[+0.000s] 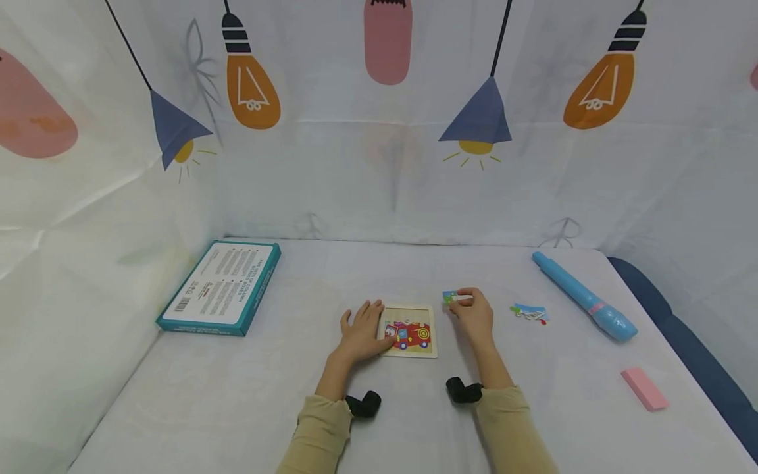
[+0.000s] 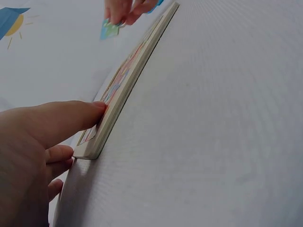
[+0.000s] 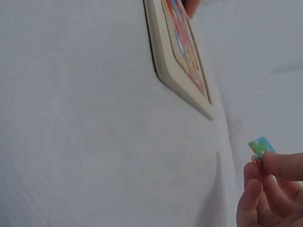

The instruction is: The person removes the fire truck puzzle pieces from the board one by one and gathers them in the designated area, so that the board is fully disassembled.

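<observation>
One spread left hand (image 1: 358, 337) is likely steadying the board (image 1: 411, 314) from nine o'clock; the right hand (image 1: 477, 321) is pinching a piece (image 1: 448, 297) at two.

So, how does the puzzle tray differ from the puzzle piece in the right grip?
Size: the puzzle tray is much larger than the puzzle piece.
Colour: the puzzle tray is pale with a red vehicle picture inside; the puzzle piece looks mostly blue and green.
Pose: the puzzle tray lies flat on the table; the puzzle piece is raised, pinched in the right grip.
Shared: both carry bright colours.
</observation>
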Available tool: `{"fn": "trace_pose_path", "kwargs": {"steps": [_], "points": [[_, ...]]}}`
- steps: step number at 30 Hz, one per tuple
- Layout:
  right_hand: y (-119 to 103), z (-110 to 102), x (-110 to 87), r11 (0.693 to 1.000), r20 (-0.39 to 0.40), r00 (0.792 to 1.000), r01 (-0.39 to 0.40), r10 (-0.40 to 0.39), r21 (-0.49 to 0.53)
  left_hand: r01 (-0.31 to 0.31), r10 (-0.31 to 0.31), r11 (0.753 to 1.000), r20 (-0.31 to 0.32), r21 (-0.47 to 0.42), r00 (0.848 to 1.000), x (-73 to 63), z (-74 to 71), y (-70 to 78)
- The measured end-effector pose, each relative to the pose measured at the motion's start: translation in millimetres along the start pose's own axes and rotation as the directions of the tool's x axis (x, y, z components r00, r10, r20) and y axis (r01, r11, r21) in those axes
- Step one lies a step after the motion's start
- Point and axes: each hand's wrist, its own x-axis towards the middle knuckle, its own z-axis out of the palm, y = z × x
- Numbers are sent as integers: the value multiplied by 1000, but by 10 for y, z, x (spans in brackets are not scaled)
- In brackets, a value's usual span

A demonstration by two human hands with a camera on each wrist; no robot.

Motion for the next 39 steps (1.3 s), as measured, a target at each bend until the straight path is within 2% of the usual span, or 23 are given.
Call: {"fn": "trace_pose_path", "kwargs": {"steps": [8,16,21,39], "points": [[132,-257,68,1000,-43,999,-27,27,5,1,-1,1000,1,-12,1000,-5,3,-8],[271,-429,95,997,-53,996,-73,73,9,-4,4,1000,3,-10,1000,-3,19,-22],[312,-523,132,997,-85,993,-81,79,-18,0,0,1000,-3,-8,1000,6,15,-25],[416,-663,162,982,-133,987,-107,87,-154,-4,4,1000,-2,-17,1000,-13,5,-12]]}}
